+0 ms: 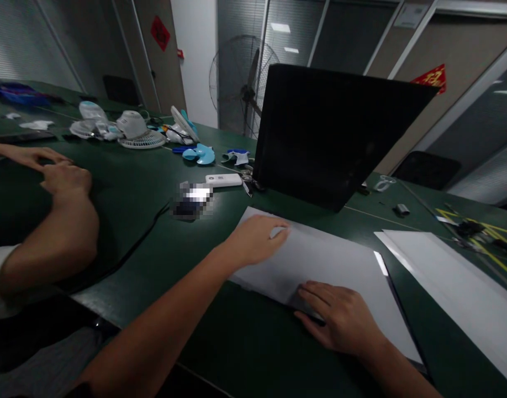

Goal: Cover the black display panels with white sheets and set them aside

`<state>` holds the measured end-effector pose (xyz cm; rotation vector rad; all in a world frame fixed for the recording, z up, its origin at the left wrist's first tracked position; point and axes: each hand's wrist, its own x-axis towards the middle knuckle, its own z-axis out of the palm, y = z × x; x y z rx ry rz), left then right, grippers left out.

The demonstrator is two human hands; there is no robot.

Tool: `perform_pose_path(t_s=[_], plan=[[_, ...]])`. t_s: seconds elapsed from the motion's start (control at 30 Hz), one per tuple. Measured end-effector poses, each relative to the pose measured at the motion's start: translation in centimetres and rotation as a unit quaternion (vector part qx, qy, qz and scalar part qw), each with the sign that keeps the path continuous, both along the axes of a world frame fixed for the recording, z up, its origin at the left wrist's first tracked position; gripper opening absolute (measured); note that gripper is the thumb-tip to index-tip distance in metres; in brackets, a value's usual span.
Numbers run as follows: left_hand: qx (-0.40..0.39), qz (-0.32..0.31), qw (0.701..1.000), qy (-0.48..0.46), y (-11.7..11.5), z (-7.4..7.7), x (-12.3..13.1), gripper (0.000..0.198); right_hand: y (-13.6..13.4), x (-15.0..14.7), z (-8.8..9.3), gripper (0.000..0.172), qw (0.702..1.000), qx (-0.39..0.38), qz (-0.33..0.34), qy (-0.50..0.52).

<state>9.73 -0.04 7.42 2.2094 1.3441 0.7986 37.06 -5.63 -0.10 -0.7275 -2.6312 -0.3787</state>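
Observation:
A white sheet [336, 260] lies on the table in front of me, with a dark edge showing beneath its right side and near edge. My left hand [257, 237] rests on the sheet's left part, fingers bent slightly and thumb apart. On the near edge is my right hand [340, 315], its fingers stretched flat over the sheet and its thumb apart, just off the edge. Neither hand visibly holds anything. Behind the sheet stands a large black panel [332, 132], leaning back.
More white sheets [452, 282] lie at right. Beyond them are yellow strips [494, 237]. Left of the panel are a white device [223, 181], keys [248, 179], blue fan blades [199, 154] and white fan parts [140, 132]. Another person's hands [65, 174] rest on the green table [133, 182].

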Motion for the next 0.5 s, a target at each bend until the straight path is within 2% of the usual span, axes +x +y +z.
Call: perform_pose_path(t_s=[0.1, 0.17, 0.2, 0.27, 0.3, 0.33, 0.4, 0.43, 0.5], plan=[[0.014, -0.008, 0.986, 0.167, 4.3, -2.7, -1.7, 0.048, 0.9, 1.5, 1.0, 0.032, 0.997, 0.021, -0.066, 0.02], [0.012, -0.068, 0.966, 0.248, 5.8, -4.6, -3.4, 0.05, 2.6, 4.0, 2.3, 0.036, 0.979, 0.026, -0.195, 0.046], [0.001, -0.094, 0.959, 0.269, 6.1, -5.5, -4.1, 0.052, 3.8, 5.6, 3.0, 0.041, 0.955, 0.025, -0.29, 0.063], [-0.009, -0.138, 0.953, 0.27, 6.6, -7.0, -5.3, 0.061, 6.1, 9.6, 4.0, 0.057, 0.866, 0.005, -0.494, 0.075], [-0.009, -0.153, 0.953, 0.263, 6.8, -7.7, -5.8, 0.066, 7.2, 11.8, 4.2, 0.061, 0.832, -0.016, -0.55, 0.074], [-0.011, -0.163, 0.953, 0.254, 7.1, -8.3, -6.1, 0.069, 8.1, 14.0, 3.9, 0.063, 0.822, -0.035, -0.564, 0.069], [-0.011, -0.167, 0.96, 0.225, 7.6, -9.2, -6.5, 0.07, 9.4, 18.1, 2.5, 0.068, 0.839, -0.05, -0.54, 0.041], [-0.008, -0.161, 0.966, 0.203, 7.9, -9.6, -6.8, 0.07, 9.7, 19.9, 1.4, 0.071, 0.831, -0.048, -0.554, 0.03], [0.006, -0.146, 0.979, 0.143, 8.5, -10.2, -7.3, 0.068, 10.1, 22.9, -1.2, 0.077, 0.793, -0.079, -0.603, 0.02]])
